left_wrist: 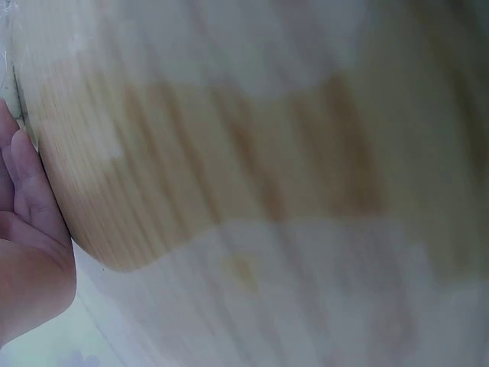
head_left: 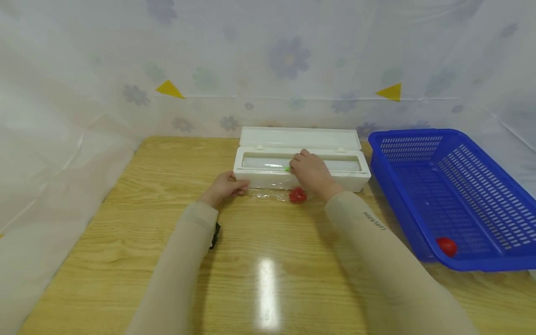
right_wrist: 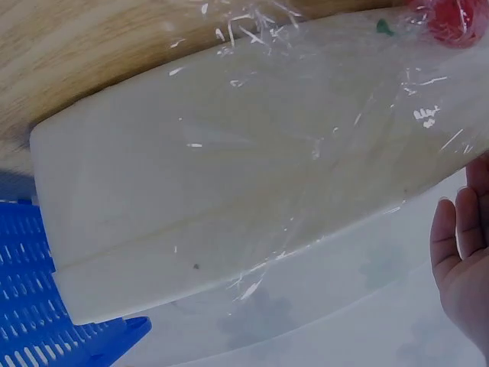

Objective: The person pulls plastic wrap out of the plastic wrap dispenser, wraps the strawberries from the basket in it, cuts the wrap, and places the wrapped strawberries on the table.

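A white cling film box (head_left: 301,180) stands with its lid (head_left: 299,138) raised, showing the film roll (head_left: 264,163) inside. My left hand (head_left: 226,187) holds the box's front left corner, thumb along the front. At the middle of the box's front rim, my right hand (head_left: 311,171) pinches a small green slide cutter (head_left: 288,169), mostly hidden by the fingers. Clear cling film (head_left: 268,194) hangs down the box's front onto the table, around a round red thing (head_left: 298,195). In the right wrist view, film lies across the box (right_wrist: 191,176), and the red thing (right_wrist: 456,19) sits beyond it.
A blue plastic basket (head_left: 402,211) stands at the right, close to the box, with another round red thing (head_left: 446,246) inside. The wooden table (head_left: 138,223) reaches a flowered sheet (head_left: 272,60) behind the box.
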`<action>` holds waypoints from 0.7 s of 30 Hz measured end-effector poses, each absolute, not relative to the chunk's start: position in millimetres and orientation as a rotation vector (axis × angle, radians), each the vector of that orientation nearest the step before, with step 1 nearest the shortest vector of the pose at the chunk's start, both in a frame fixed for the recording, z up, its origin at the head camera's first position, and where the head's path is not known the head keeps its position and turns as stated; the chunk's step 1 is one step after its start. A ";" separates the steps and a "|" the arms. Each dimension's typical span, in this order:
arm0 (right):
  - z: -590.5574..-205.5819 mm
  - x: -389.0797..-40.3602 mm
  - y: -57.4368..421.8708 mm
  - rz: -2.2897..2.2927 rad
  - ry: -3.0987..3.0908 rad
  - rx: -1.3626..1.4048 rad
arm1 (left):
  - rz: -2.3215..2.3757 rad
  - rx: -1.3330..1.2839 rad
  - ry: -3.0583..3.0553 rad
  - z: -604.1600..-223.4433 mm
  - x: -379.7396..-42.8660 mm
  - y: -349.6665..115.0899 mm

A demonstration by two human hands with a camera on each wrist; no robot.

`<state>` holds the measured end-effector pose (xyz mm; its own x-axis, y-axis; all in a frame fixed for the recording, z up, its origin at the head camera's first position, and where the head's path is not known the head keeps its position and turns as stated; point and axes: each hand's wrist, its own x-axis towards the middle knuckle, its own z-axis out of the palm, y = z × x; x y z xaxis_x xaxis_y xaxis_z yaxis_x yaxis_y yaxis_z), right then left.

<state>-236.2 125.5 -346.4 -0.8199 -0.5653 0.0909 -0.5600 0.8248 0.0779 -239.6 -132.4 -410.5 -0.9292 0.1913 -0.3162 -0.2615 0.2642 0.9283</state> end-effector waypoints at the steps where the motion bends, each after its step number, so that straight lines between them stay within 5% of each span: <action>1: -345.9 -236.1 126.7 -0.078 -2.891 0.896 | 1.709 -0.057 2.175 -410.8 -239.7 -132.4; 21: -332.9 -237.6 145.5 -0.282 -2.908 0.970 | 1.631 -0.096 2.209 -411.3 -242.8 -133.1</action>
